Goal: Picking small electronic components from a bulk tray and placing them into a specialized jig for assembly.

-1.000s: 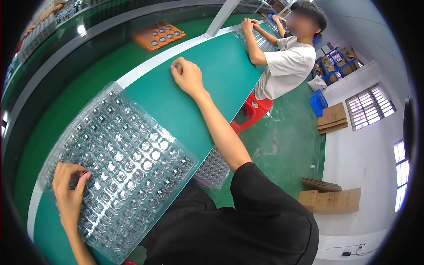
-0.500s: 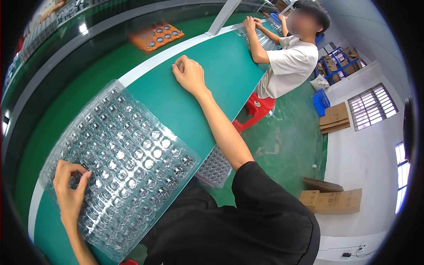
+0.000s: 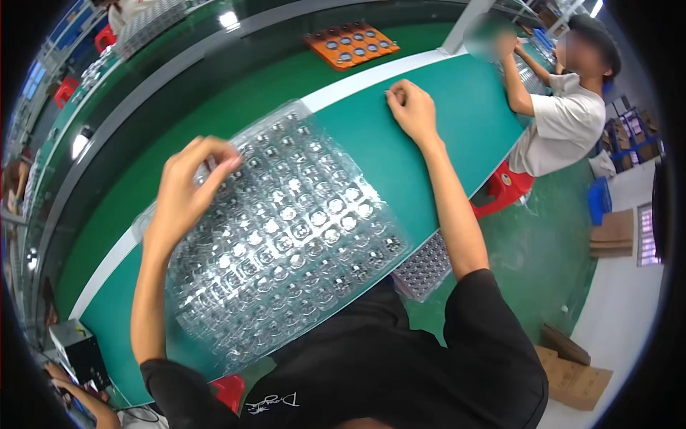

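Note:
A clear plastic blister tray (image 3: 286, 236) lies on the green table in front of me, its many round pockets holding small shiny parts. Over the tray's far left part is my left hand (image 3: 187, 186), thumb and forefinger pinched together. Anything between those fingertips is too small to make out. To the right of the tray, my right hand (image 3: 416, 114) hovers above the green tabletop (image 3: 364, 136) near its white far edge. Its fingers are curled in against the thumb, and what they may hold is hidden.
Beyond the table edge, an orange plate (image 3: 350, 46) with round parts sits on the green belt (image 3: 236, 100). A co-worker in a white shirt (image 3: 572, 121) works at the right, near a red stool (image 3: 504, 189). Another tray (image 3: 425, 268) shows below the table. A black box (image 3: 78, 350) stands lower left.
The view has swung left, so the scene sits farther right. My left hand has moved from the tray's left end along its far side. The right hand stays curled over the table.

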The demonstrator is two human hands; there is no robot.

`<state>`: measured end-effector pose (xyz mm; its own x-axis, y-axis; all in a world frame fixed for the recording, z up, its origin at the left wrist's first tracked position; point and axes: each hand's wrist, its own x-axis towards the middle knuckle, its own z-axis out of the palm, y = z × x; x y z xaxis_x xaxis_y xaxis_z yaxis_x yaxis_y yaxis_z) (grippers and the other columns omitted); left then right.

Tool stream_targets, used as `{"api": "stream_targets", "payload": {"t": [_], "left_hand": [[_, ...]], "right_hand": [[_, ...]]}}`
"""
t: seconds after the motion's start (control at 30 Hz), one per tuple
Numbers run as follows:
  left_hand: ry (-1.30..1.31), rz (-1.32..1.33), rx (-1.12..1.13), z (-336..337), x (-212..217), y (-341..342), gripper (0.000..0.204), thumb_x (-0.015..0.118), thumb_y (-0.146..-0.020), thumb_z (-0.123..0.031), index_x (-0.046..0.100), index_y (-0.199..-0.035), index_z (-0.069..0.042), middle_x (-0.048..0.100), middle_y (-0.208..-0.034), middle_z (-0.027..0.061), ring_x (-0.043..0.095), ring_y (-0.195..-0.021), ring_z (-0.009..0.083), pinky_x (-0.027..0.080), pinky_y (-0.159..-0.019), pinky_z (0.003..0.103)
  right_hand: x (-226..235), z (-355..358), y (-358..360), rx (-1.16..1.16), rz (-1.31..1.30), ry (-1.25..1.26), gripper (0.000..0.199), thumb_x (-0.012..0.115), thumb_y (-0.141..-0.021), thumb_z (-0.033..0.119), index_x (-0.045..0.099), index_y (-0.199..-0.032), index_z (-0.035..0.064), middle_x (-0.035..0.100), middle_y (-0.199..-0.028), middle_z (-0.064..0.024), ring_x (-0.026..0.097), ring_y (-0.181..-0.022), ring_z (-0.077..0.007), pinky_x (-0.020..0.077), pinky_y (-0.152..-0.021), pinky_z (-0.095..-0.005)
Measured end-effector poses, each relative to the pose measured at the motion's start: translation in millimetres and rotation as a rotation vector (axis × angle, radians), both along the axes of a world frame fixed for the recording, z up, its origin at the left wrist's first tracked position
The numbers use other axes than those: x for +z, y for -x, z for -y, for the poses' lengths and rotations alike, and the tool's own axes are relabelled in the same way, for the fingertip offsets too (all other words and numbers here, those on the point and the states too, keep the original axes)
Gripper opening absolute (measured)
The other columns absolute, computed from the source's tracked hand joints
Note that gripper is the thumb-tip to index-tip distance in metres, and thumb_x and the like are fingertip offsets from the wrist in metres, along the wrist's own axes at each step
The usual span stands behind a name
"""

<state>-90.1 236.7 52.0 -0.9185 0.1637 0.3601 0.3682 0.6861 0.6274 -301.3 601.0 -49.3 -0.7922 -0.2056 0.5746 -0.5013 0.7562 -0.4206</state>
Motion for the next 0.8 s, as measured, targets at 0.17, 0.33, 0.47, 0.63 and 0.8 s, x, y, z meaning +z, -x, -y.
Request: {"api": "stream_targets", "payload": {"t": [0.17,0.33,0.47,0.63,0.8], "left_hand": [[0.109,-0.085,-0.115,-12.6,-0.5,85.6,0.014,0.067,-0.094,-0.013,0.064,-0.096,0.001,0.066,-0.092,0.0086,0.062,-0.083,0.0192,0.05,-0.076,0.032],[0.088,-0.078,-0.104,-36.5,-14.8,174.3,0.019,0.066,-0.095,-0.015,0.065,-0.1,0.002,0.071,-0.096,0.0117,0.068,-0.089,0.0223,0.053,-0.083,0.035],[0.053,-0.172,-0.121,-60.3,-36.9,227.6,0.019,0.068,-0.091,-0.015,0.07,-0.099,0.001,0.073,-0.088,0.0181,0.07,-0.081,0.032,0.054,-0.076,0.04],[0.172,-0.112,-0.035,-61.0,-51.3,275.3,0.021,0.066,-0.094,-0.016,0.069,-0.104,0.002,0.073,-0.091,0.0182,0.071,-0.084,0.0303,0.054,-0.077,0.038],[0.159,-0.066,-0.001,-60.4,-63.0,298.6,0.021,0.067,-0.094,-0.017,0.068,-0.102,0.002,0.072,-0.089,0.0184,0.07,-0.081,0.0297,0.053,-0.075,0.039]], "right_hand": [[-0.3,3.7,1.8,0.018,0.048,0.03,0.014,0.07,-0.087,0.018,0.067,-0.088,0.0042,0.061,-0.069,-0.0076,0.061,-0.064,-0.0243,0.0479,-0.061,-0.0368],[1.1,5.6,4.5,0.013,0.073,0.049,0.015,0.071,-0.086,0.018,0.067,-0.088,0.0035,0.062,-0.069,-0.0074,0.061,-0.063,-0.0232,0.0476,-0.061,-0.036],[-0.1,2.6,8.5,0.021,0.102,0.092,0.015,0.071,-0.086,0.018,0.068,-0.087,0.0027,0.063,-0.068,-0.0072,0.059,-0.062,-0.021,0.0474,-0.06,-0.0345],[-1.9,2.6,9.4,0.03,0.099,0.108,0.016,0.072,-0.086,0.018,0.069,-0.087,0.0025,0.063,-0.067,-0.0067,0.058,-0.06,-0.019,0.0472,-0.059,-0.0335],[0.0,0.8,9.2,0.017,0.112,0.085,0.015,0.072,-0.086,0.018,0.069,-0.087,0.0027,0.061,-0.066,-0.006,0.057,-0.059,-0.0182,0.0465,-0.059,-0.0329]]}}
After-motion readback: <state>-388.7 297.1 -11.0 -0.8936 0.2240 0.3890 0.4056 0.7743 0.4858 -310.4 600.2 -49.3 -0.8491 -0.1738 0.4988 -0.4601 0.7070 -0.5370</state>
